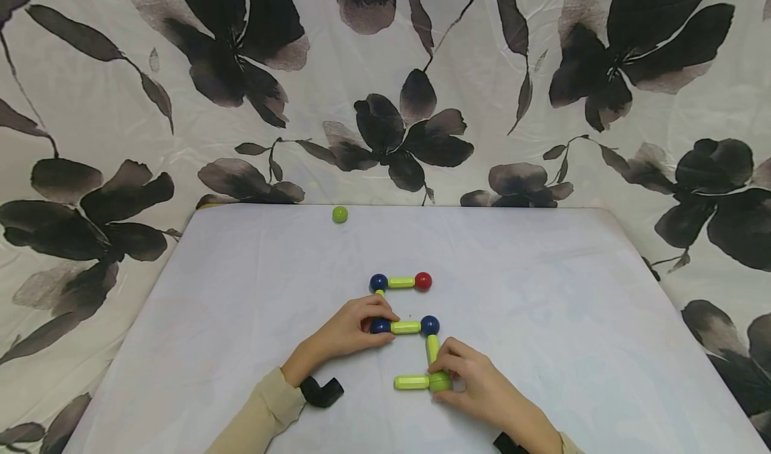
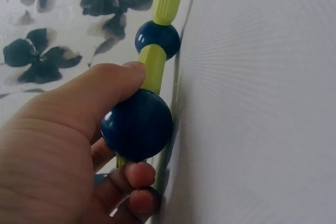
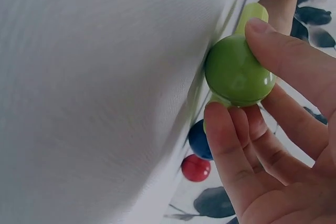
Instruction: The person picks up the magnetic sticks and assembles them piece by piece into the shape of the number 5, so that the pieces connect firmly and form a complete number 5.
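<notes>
A chain of balls and sticks lies flat near the middle of the white table (image 1: 241, 320), shaped a bit like the number 5.

The right hand (image 1: 476, 390) pinches the green ball (image 1: 440, 381) at the bottom corner of the chain. In the right wrist view the thumb sits on top of this ball and the other fingers (image 3: 231, 145) curl under it. A lime stick (image 1: 411, 382) runs left from the ball, and another lime stick (image 1: 432, 348) runs up from it to a blue ball (image 1: 430, 325).

The left hand (image 1: 346, 333) holds a second blue ball (image 1: 379, 325) at the left end of the middle row. In the left wrist view the thumb (image 2: 113, 85) presses on this ball and the other fingers curl round below it. A short lime stick (image 1: 405, 327) joins the two blue balls.

Above the left hand is a third blue ball (image 1: 378, 282). A stick (image 1: 401, 282) goes right from it to a red ball (image 1: 423, 280).

One more small green ball (image 1: 340, 214) lies alone at the far edge of the table, well apart from the chain.

A cloth with big dark flowers (image 1: 385, 132) hangs behind the table.
</notes>
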Demonstrator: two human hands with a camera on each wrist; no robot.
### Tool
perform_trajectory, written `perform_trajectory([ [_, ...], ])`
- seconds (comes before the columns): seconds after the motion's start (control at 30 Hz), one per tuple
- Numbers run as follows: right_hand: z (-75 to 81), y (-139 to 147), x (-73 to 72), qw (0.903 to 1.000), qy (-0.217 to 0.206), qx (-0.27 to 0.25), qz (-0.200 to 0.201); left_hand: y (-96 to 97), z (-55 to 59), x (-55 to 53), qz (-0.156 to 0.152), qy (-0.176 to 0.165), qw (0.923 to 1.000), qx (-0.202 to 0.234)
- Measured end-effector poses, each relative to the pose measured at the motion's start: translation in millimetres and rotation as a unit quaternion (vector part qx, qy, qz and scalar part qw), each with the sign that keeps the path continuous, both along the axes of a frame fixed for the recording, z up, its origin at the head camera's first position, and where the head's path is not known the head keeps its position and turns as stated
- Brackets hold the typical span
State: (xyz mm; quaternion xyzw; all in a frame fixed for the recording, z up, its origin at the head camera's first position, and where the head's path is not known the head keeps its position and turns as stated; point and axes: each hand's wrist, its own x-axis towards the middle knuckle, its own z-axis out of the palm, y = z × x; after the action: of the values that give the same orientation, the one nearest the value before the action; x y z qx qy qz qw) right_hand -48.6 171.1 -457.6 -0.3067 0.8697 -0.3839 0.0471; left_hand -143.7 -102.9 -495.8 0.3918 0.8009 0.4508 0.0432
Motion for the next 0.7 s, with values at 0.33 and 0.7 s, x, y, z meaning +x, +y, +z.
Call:
perform_trajectory([
  [0.33,3.4,2.1,-4.6,0.999,-0.033,0.019,0.023,-0.4,1.3,1.0,0.0,-0.003,1.0,-0.001],
  [0.7,10.9,9.7,-27.1,0.9832,-0.147,0.04,0.101,-0.6,-0.8,-0.7,0.001,-0.001,1.0,-0.003],
])
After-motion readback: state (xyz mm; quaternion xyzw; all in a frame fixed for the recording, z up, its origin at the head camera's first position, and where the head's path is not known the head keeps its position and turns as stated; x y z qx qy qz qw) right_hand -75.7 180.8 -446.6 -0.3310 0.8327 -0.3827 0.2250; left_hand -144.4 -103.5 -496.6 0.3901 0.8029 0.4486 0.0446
